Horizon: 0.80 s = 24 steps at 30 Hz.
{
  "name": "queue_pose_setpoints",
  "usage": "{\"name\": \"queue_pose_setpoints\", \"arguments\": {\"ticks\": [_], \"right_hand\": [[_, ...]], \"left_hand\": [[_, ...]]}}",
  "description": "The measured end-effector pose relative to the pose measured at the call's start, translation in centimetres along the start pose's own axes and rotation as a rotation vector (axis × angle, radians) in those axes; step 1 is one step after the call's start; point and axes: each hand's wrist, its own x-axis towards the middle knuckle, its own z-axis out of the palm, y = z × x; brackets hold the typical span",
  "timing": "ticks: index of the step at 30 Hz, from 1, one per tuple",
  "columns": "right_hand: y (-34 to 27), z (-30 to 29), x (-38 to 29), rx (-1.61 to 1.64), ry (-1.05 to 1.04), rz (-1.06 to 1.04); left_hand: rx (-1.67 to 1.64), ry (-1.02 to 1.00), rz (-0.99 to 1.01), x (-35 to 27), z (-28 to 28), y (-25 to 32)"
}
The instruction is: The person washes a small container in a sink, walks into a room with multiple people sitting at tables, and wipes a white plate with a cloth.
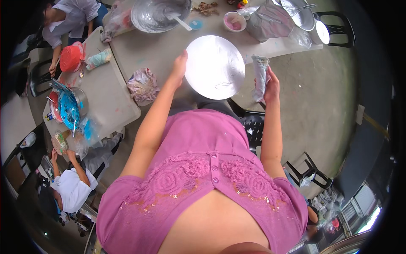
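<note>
My left hand (pixel 180 70) grips the left edge of a round, shiny silver board (pixel 215 67), whose face is towards me, with a few wrinkles at its lower right. To the right of the board, my right hand (pixel 271 85) holds a folded, stained cloth (pixel 260 77) upright, apart from the board. A crumpled, stained cloth (pixel 143 85) lies on the table left of my left forearm. Beyond the board, a large metal bowl (pixel 161 16) smeared with grey-white cream holds a white-handled spatula (pixel 181 22). A blue lid (pixel 196 24) lies beside it.
A tub of pink cream (pixel 234 21), a silver-grey bag (pixel 271 20) and a bowl with a whisk (pixel 298 12) stand at the back right. Left, another table (pixel 104 85) bears a red cake (pixel 71 57) and a bowl of blue cream (pixel 69 108). Two people work there. A black chair (pixel 252 127) is near me.
</note>
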Motion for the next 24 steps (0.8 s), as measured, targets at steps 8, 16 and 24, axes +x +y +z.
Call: {"name": "queue_pose_setpoints", "arguments": {"ticks": [8,16,24], "right_hand": [[-10.3,11.1,-1.1,-0.888,0.123,-0.574],[-6.4,17.2,3.7,-1.316,-0.283,-0.768],[-4.1,18.3,3.0,-1.222,-0.316,-0.687]], "left_hand": [[0.044,-0.205,-0.022,-3.9,0.9,11.4],[-0.105,-0.184,0.062,-5.8,-0.7,14.2],[-0.236,-0.115,0.033,-7.8,-2.2,12.9]]}}
